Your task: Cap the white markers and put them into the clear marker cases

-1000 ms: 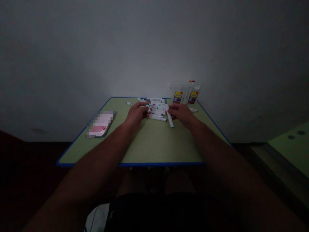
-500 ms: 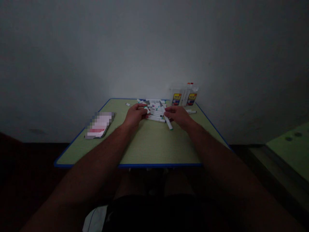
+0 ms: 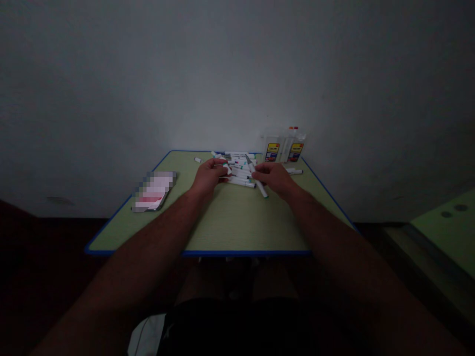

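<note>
My right hand (image 3: 276, 178) pinches a white marker (image 3: 262, 190) between thumb and fingers. It slants, with a grey tapered end up toward the pile and a green-marked end down toward me. In my left hand (image 3: 206, 176), closed fingers hold a short white marker cap (image 3: 227, 169) with a green end. Between and behind both hands lies a loose pile of white markers (image 3: 241, 182), some with green or dark ends. My fingers partly hide the pile.
Two clear plastic cases (image 3: 272, 143) with yellow labels stand at the back right, and one has orange and red caps showing. A phone (image 3: 154, 193) lies on the left of the blue-edged table (image 3: 245, 227). Behind the table rises a wall (image 3: 222, 74).
The marker in my right hand has tilted slightly, its lower end shifting a little to the right. Both hands keep their grips almost in place.
</note>
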A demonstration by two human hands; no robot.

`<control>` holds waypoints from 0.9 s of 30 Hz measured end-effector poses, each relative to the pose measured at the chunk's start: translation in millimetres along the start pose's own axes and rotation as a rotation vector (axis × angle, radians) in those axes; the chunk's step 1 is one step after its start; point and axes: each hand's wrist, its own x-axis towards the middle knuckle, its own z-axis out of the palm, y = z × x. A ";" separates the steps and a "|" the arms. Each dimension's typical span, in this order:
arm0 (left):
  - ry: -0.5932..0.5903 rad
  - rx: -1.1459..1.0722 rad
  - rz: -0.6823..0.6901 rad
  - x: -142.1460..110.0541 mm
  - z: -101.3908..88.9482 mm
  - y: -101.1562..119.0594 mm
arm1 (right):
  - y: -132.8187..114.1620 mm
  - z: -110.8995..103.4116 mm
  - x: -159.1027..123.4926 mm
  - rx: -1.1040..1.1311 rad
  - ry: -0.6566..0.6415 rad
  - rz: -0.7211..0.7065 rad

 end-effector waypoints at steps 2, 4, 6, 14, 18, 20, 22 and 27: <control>0.003 0.004 0.007 -0.7 0.0 0.9 | 0.2 -0.3 -0.1 -0.017 0.020 -0.025; 0.006 0.002 0.016 -1.3 0.1 1.7 | -0.5 -0.3 -0.7 -0.027 0.032 -0.040; 0.008 -0.001 0.020 -1.6 0.1 2.1 | -1.7 0.0 -1.5 -0.025 0.031 -0.043; 0.015 -0.003 0.032 0.1 0.1 1.3 | -3.0 0.3 -2.2 -0.049 0.008 -0.057; 0.016 -0.017 0.031 0.2 0.4 1.6 | -1.8 -0.9 -1.4 -0.080 0.006 -0.086; 0.017 -0.031 0.032 -0.4 0.6 2.1 | -1.2 -1.2 -1.1 -0.083 -0.002 -0.088; 0.015 -0.043 0.037 -1.0 0.8 2.5 | -0.8 -1.3 -0.8 -0.096 -0.002 -0.094; 0.009 -0.052 0.040 -1.1 1.0 2.4 | -1.1 -1.2 -0.2 -0.132 -0.002 -0.102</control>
